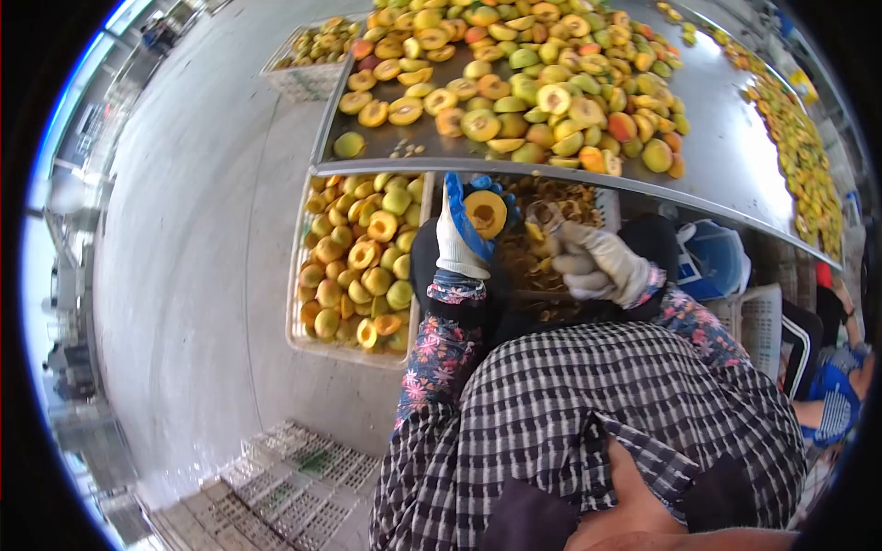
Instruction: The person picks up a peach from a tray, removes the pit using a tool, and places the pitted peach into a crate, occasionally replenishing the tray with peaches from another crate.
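Note:
My left hand, in a white glove with blue coating, is closed around a peach half, cut face up with a brownish hollow in the middle. To its right, my right hand, in a whitish glove, has its fingers curled around a small loop-ended tool. The tool is blurred, and its handle is hidden by the fingers. The two hands are apart. Below them stands a crate of brown pits and scraps. Left of my left hand, a crate holds halved and whole-looking peaches.
A metal table ahead bears a heap of peaches, many halved. Another filled crate stands at its far left. Right of me are a blue bucket, a white crate and another person. Crates lie at lower left.

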Demonstrator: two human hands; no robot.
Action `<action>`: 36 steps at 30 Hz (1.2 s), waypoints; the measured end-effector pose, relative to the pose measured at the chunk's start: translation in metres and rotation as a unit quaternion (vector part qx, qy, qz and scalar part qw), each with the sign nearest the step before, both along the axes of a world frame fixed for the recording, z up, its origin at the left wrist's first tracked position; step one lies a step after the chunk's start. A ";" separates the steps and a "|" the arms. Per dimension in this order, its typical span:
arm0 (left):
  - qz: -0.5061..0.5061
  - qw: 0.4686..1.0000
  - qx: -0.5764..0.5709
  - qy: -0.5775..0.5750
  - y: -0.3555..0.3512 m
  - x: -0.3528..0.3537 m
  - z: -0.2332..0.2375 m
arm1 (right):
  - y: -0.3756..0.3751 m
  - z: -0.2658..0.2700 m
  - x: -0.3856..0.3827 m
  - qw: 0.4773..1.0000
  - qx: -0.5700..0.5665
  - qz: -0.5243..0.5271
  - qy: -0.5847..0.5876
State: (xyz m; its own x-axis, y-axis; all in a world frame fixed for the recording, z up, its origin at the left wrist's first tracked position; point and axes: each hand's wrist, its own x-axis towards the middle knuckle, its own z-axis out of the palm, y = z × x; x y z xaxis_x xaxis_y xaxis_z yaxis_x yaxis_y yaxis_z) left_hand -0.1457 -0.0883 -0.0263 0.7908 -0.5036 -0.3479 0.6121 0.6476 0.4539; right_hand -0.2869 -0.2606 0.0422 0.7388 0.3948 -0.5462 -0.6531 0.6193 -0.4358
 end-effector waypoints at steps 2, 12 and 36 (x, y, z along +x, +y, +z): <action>0.054 0.998 0.018 0.000 0.025 0.005 0.008 | -0.002 -0.002 -0.001 0.997 -0.069 -0.013 -0.021; 0.039 0.994 0.066 -0.077 0.014 -0.020 0.002 | 0.041 -0.043 0.033 0.697 -0.599 0.093 -0.383; 0.207 0.953 0.167 -0.146 0.181 -0.029 -0.035 | -0.038 -0.038 -0.017 0.486 -0.795 0.237 -0.274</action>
